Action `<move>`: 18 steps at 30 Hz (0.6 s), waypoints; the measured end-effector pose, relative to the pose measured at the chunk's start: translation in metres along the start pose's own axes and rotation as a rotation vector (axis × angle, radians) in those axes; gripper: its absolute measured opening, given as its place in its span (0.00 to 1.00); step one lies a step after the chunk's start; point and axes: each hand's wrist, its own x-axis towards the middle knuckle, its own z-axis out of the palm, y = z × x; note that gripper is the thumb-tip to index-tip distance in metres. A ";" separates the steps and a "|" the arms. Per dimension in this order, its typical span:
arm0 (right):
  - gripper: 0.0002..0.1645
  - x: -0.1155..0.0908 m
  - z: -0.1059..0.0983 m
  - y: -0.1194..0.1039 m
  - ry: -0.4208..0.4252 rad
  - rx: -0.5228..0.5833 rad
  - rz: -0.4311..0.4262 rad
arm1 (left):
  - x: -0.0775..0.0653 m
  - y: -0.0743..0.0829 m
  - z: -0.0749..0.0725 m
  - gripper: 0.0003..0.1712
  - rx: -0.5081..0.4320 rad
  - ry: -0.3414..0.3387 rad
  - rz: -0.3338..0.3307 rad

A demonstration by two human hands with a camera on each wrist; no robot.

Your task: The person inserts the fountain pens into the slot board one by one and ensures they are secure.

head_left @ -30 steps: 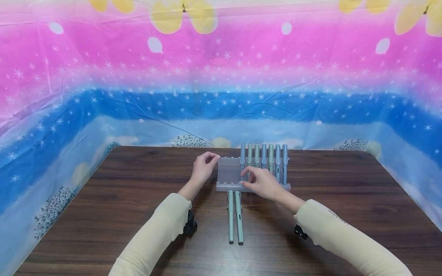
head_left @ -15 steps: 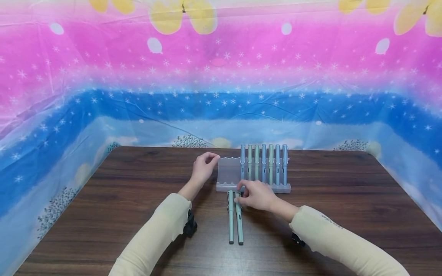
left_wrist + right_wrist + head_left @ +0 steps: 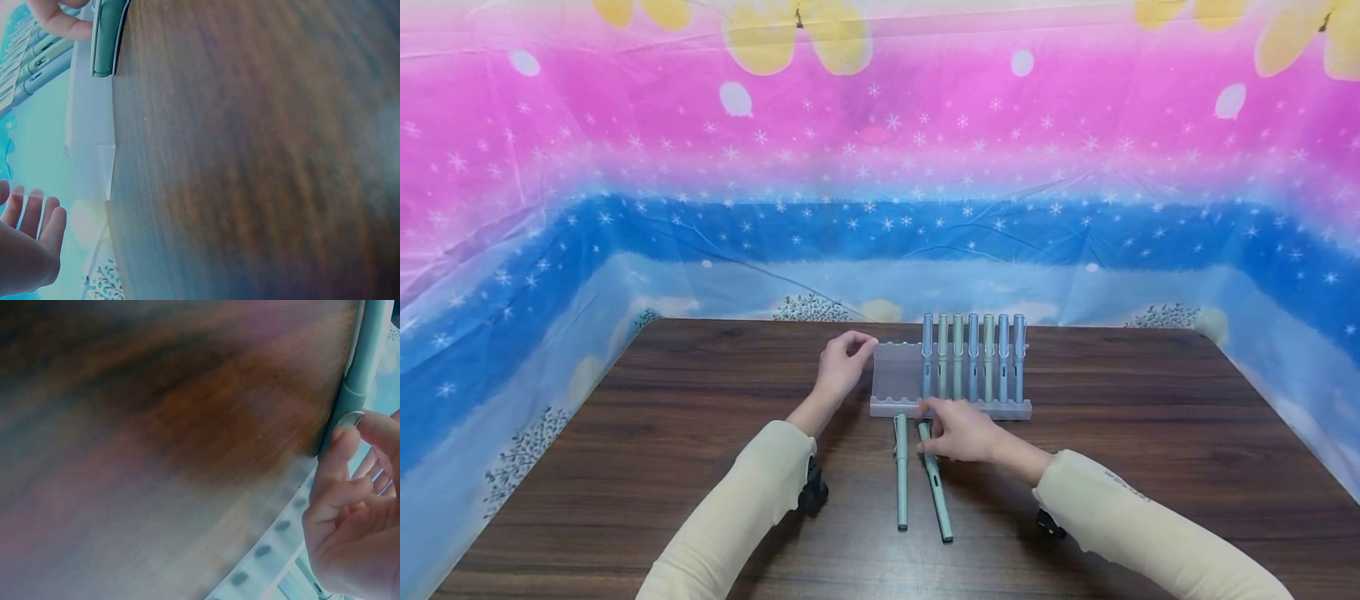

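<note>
My right hand (image 3: 962,429) pinches a green-grey fountain pen (image 3: 937,492) near its capped end, just in front of a clear pen rack (image 3: 897,375). That pen slants on the tabletop, its lower end toward me. In the right wrist view, thumb and forefinger of the right hand (image 3: 353,519) meet around the pen (image 3: 364,369) by its clip. A second green-grey pen (image 3: 902,479) lies to its left, pointing straight toward me. My left hand (image 3: 842,367) holds the rack's upper left corner between thumb and forefinger; in the left wrist view its fingers (image 3: 53,228) reach behind the translucent side.
Several blue and green pens (image 3: 973,358) stand side by side in the rack's right part, clips facing me. Bare notches (image 3: 895,398) show in its left part. Dark wooden tabletop (image 3: 700,400) surrounds everything, with a printed cloth (image 3: 880,225) behind its far edge.
My right hand has come down from the rack toward me and taken hold of the right-hand loose pen, whose near end has swung to the right. The left hand stays put.
</note>
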 end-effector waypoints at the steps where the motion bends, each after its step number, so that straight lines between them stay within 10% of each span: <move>1: 0.21 0.000 0.000 0.001 -0.022 0.017 0.006 | 0.000 0.000 0.000 0.11 0.000 0.000 0.000; 18: 0.23 -0.008 -0.002 0.010 -0.043 -0.108 -0.038 | 0.000 0.001 0.000 0.11 0.003 -0.001 -0.011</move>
